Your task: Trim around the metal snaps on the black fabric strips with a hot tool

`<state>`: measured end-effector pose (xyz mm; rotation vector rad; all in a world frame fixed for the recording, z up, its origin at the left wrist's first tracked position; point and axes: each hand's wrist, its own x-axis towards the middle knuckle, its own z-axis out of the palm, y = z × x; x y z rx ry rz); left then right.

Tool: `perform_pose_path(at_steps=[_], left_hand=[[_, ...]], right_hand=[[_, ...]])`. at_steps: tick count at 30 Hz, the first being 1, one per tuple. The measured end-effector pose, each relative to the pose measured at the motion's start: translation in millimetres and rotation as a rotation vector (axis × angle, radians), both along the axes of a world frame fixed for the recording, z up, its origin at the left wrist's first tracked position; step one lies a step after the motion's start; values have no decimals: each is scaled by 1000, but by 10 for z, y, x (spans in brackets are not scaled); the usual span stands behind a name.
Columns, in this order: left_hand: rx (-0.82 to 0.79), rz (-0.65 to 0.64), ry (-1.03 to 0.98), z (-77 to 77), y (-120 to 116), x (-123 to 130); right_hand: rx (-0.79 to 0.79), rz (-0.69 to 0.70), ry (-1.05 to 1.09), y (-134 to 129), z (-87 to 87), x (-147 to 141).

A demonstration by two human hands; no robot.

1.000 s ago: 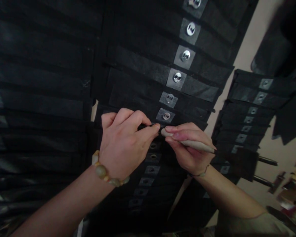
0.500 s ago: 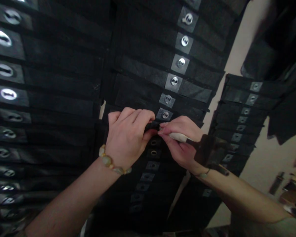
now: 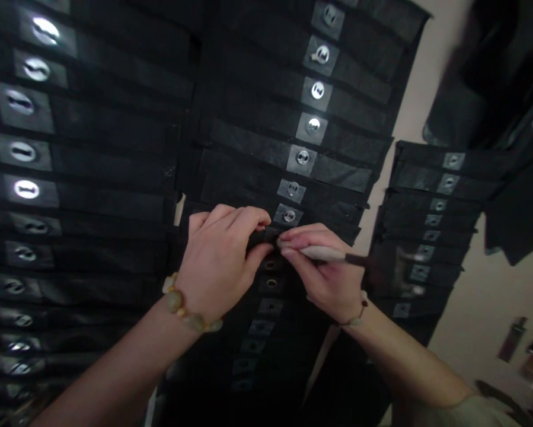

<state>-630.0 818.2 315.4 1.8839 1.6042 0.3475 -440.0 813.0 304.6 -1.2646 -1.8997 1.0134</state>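
My left hand [image 3: 219,261] grips the edge of a black fabric strip between thumb and curled fingers. Close on its right, my right hand [image 3: 326,261] is closed round a tool with a pale handle [image 3: 322,253] and a dark shaft pointing right; its fingertips pinch near the strip, and whatever lies between them is too small to tell. Just above my hands is a grey patch with a round metal fastener [image 3: 289,216]. More such patches run up and down the overlapping black strips.
A column of black strips with shiny round fasteners [image 3: 26,189] fills the left side. Another narrower stack [image 3: 426,201] lies at the right. Dark pieces [image 3: 522,207] lie at the upper right on a pale surface [image 3: 462,296], with a small dark object [image 3: 512,340] lower right.
Both hands appear slightly lower and further left as the view has shifted. The tool in my right hand has turned, its dark shaft now lying more level. My left hand keeps its grip.
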Motion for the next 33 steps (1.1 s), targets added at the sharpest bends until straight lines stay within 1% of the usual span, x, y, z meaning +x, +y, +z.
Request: perform_pose_path(at_steps=[2,3,5,7,9,11,13,17,21,23,27,30,33], left_hand=[[32,-21,15,47,76,36],[66,-30,26,58,123,63],[139,-54,37,41,216,120],[179,-69,30,-14,287,167],[187,-67,24,-78,323,187],[190,-57,20,-124,331,185],[195,-59,14,-144,328,175],[191,-56,-8,-140,334,165],[153,-50,-22,-134,341,168],[156,-51,-26,-146,337,164],[198,-62,-28,-181,329,143],[167,-94,-12,-180,332,128],[143,-81,2,-161,334,123]], right_hand=[[-98,-151,129,4,-49,91],[-109,-206,165,22,-58,128],[-50,-235,185,84,-50,182],[54,-172,142,161,-27,216],[122,-88,71,223,-19,237],[137,-54,50,253,-41,253],[132,-58,61,255,-83,269],[163,-17,51,247,-148,289],[182,-4,49,254,-151,285],[185,-9,19,256,-134,271],[204,14,-123,287,-59,200],[208,23,-222,356,18,126],[209,92,-320,429,81,86]])
